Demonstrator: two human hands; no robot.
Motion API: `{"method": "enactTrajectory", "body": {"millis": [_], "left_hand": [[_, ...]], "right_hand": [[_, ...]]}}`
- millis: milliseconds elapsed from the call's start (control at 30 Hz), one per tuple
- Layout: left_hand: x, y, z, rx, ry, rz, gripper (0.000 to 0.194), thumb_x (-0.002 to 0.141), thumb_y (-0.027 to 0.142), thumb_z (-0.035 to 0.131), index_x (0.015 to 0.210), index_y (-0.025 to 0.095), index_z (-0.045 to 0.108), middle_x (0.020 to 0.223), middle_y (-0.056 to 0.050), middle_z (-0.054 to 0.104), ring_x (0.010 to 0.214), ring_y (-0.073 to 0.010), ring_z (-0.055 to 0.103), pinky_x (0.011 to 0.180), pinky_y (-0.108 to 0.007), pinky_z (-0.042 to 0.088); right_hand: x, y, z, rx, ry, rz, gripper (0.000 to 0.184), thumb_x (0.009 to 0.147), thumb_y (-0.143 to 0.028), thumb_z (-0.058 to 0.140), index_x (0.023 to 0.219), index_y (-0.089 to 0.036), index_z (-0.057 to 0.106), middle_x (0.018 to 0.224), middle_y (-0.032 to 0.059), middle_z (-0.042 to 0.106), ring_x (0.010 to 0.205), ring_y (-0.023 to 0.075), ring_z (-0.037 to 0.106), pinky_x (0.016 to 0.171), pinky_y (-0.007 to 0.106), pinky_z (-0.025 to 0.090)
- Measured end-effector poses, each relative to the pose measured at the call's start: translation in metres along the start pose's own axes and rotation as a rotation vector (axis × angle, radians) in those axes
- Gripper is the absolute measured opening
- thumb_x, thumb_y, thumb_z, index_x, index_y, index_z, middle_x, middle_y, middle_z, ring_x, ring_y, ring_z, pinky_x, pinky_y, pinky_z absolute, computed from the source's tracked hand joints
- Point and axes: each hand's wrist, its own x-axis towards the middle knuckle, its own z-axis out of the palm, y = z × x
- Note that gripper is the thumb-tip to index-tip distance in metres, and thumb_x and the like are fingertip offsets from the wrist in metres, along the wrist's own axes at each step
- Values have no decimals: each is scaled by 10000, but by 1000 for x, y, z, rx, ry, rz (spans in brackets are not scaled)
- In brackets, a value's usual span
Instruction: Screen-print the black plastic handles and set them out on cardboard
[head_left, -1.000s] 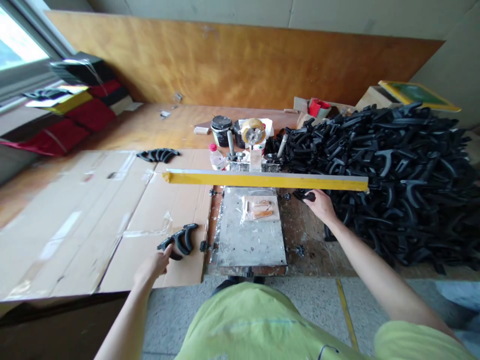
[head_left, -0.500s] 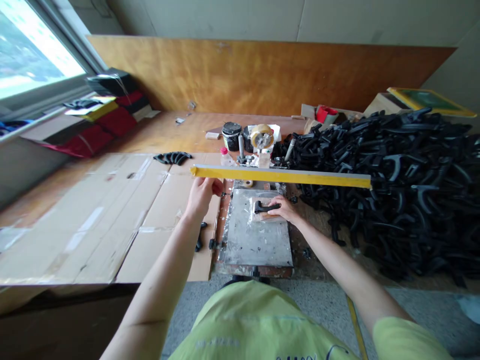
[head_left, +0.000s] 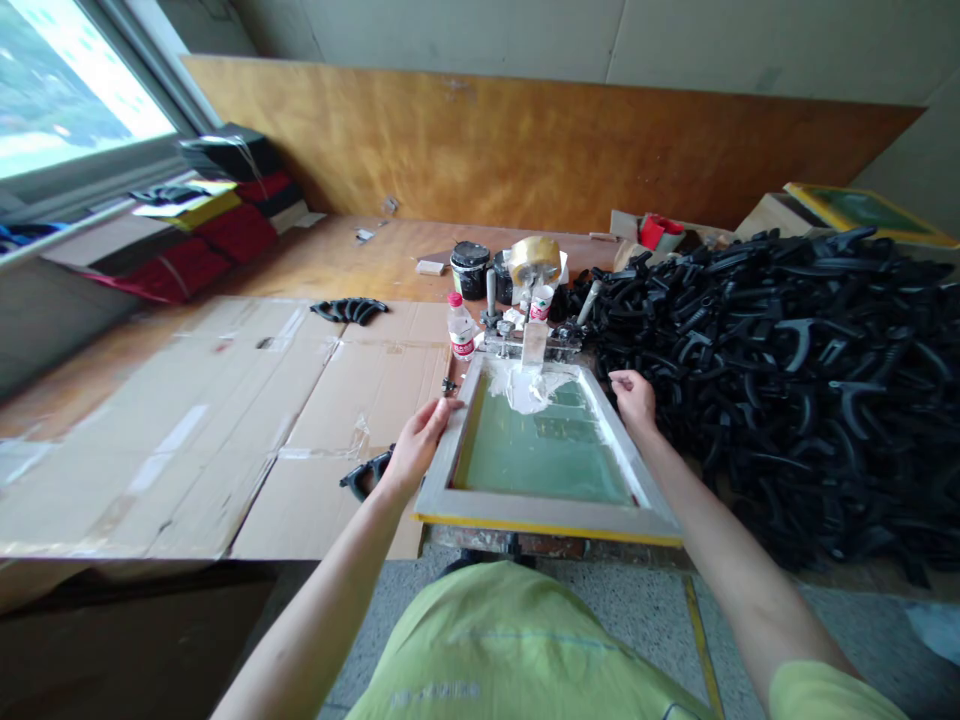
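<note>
A printing screen frame [head_left: 540, 512] with green mesh lies lowered flat over the metal plate in front of me. White ink is smeared at the far end of the mesh. My left hand [head_left: 417, 445] grips the frame's left rail, fingers curled over it. My right hand [head_left: 634, 398] rests on the right rail near the far corner, fingers bent over the edge. A few black plastic handles [head_left: 364, 472] lie on the cardboard just left of my left hand. The part on the plate is hidden under the screen.
A large heap of black plastic handles [head_left: 795, 360] fills the right side. Behind the frame stand a small bottle [head_left: 460, 328], ink tubs [head_left: 469, 268] and a tape roll [head_left: 534, 260]. Flattened cardboard [head_left: 225, 420] covers the left of the table, with more handles [head_left: 349, 310] on it.
The screen frame swung down from raised to flat over the plate. My left hand came down with its rail. My right hand left the handle on the plate and moved to the right rail.
</note>
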Motion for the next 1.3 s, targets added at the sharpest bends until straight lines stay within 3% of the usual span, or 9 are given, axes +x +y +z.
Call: {"method": "enactTrajectory", "body": {"millis": [167, 367, 533, 667, 867, 1000, 1100, 1233, 1300], "left_hand": [[-4, -69, 7, 26, -13, -143, 717, 711, 587, 621, 1312, 217, 498, 709, 13, 625, 545, -123, 541, 484, -219, 388], [4, -101, 15, 74, 64, -134, 684, 735, 545, 605, 1320, 204, 511, 702, 13, 629, 588, -143, 573, 531, -241, 425], [5, -108, 12, 99, 72, -108, 616, 752, 520, 603, 1277, 201, 555, 744, -3, 656, 643, -155, 592, 584, -256, 449], [5, -112, 11, 88, 72, -107, 618, 759, 526, 601, 1279, 195, 553, 771, -16, 665, 655, -160, 598, 585, -257, 451], [6, -113, 9, 96, 28, -99, 644, 790, 545, 563, 1311, 172, 505, 759, -20, 647, 608, -142, 574, 544, -242, 425], [4, -107, 10, 78, 25, -121, 650, 780, 540, 576, 1308, 167, 504, 707, -4, 622, 571, -133, 553, 513, -231, 407], [1, -94, 9, 20, 3, -153, 669, 766, 530, 599, 1329, 189, 482, 717, 0, 629, 562, -131, 557, 504, -227, 407], [-5, -60, 3, -26, -18, -157, 705, 734, 542, 634, 1345, 229, 474, 745, 2, 656, 553, -133, 569, 499, -229, 412], [-6, -37, 1, -35, -13, -126, 641, 744, 576, 610, 1267, 210, 557, 727, 0, 651, 541, -131, 559, 487, -231, 402]], "right_hand": [[32, -61, 28, -176, -5, -367, 546, 747, -245, 666, 1269, -176, 523, 1344, 128, 479, 1200, 264, 442, 1014, 391, 389], [22, -93, 83, -419, -335, -512, 121, 769, -111, 597, 849, -199, 619, 840, 78, 623, 892, 229, 525, 826, 339, 435], [-19, -83, 67, -449, -527, -710, 146, 766, -72, 530, 815, -178, 619, 839, 85, 623, 889, 227, 530, 755, 316, 413], [-20, -89, 46, -408, -704, -828, 159, 768, -78, 529, 777, -204, 627, 797, 39, 622, 835, 198, 549, 691, 283, 394], [-29, -87, 52, -407, -500, -747, 157, 808, -103, 511, 793, -192, 640, 811, 65, 623, 855, 216, 543, 730, 316, 413], [-43, -80, 49, -268, -555, -756, 193, 820, -112, 520, 886, -212, 671, 849, 54, 636, 896, 214, 556, 780, 331, 435], [-17, -91, 49, -222, -492, -635, 198, 815, -209, 626, 999, -253, 683, 873, 26, 647, 857, 199, 578, 780, 317, 438], [39, -110, 48, -364, -334, -469, 595, 758, -314, 730, 1318, -334, 528, 959, 5, 644, 823, 177, 577, 742, 280, 434], [60, -104, 34, -409, -252, -421, 620, 787, -369, 699, 1365, -326, 478, 1010, 15, 632, 816, 164, 566, 721, 270, 426]]}}
